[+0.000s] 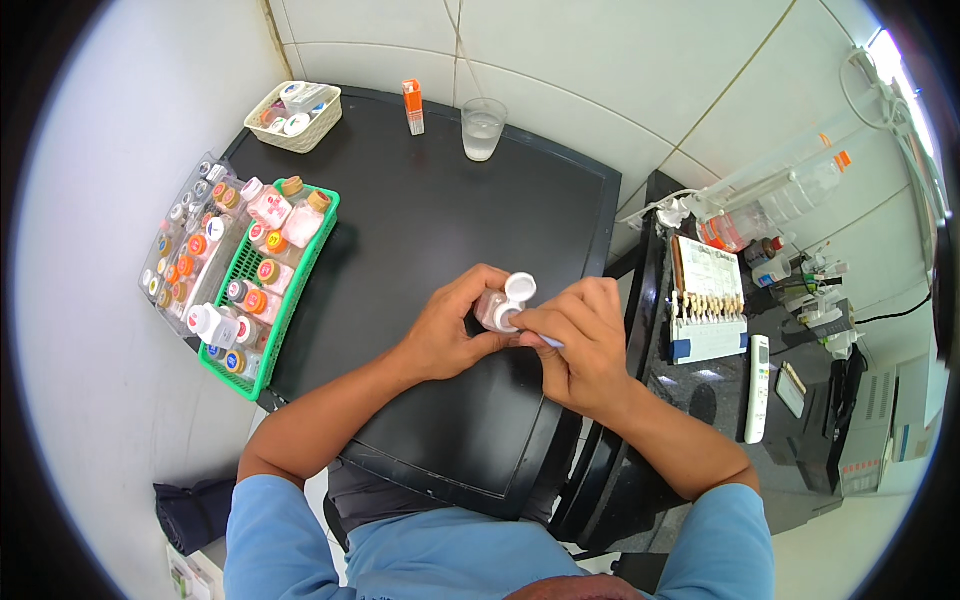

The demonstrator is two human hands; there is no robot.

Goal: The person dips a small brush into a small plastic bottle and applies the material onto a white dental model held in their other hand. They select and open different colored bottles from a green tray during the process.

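Above the middle of the black table (430, 235), my left hand (450, 325) is wrapped round a small clear bottle of pale pink contents (488, 308). Its white flip-top lid (520, 288) stands raised. My right hand (588, 345) meets it from the right, thumb and fingers pinched together at the bottle's mouth. Out of that pinch pokes a short, thin pale purple stick (551, 342). Its far end is hidden by my fingers, so I cannot tell whether it goes into the bottle.
A green basket (328, 215) of pink-filled bottles stands at left, beside a clear tiered rack (165, 235) of capped jars. Farther back are a cream basket (290, 143), an orange-and-white box (413, 105) and a water cup (484, 130). The right-hand counter holds a shade guide (708, 340) and a remote (758, 390).
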